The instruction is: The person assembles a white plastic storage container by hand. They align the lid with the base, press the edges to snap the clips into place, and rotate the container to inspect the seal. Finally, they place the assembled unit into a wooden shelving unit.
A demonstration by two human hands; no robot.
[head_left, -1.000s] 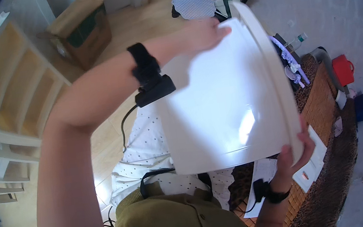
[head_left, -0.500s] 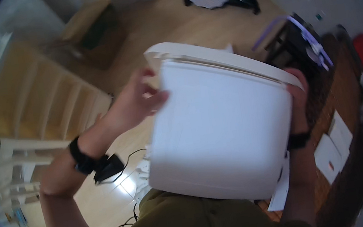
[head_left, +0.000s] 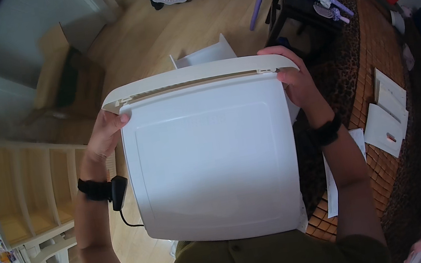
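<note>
A white plastic drawer with a cream front panel along its far edge is held up against my front, its broad flat face toward me. My left hand grips the far left corner, thumb on the white side and the other fingers hidden behind. At the far right corner my right hand is closed round the panel, fingers over its top and thumb underneath. A narrow gap with clip tabs shows between panel and drawer. Each wrist wears a black band, and the left one carries a small black device with a cable.
On the left lies a cream shelf frame, with a cardboard box beyond it. White panels stand on the floor ahead. To the right are a dark stool holding a purple hoop and bottle, and a woven mat with papers.
The drawer has turned from a tilt to nearly level and shifted left. My left hand, open beside it before, now grips its left corner. The right hand keeps its hold.
</note>
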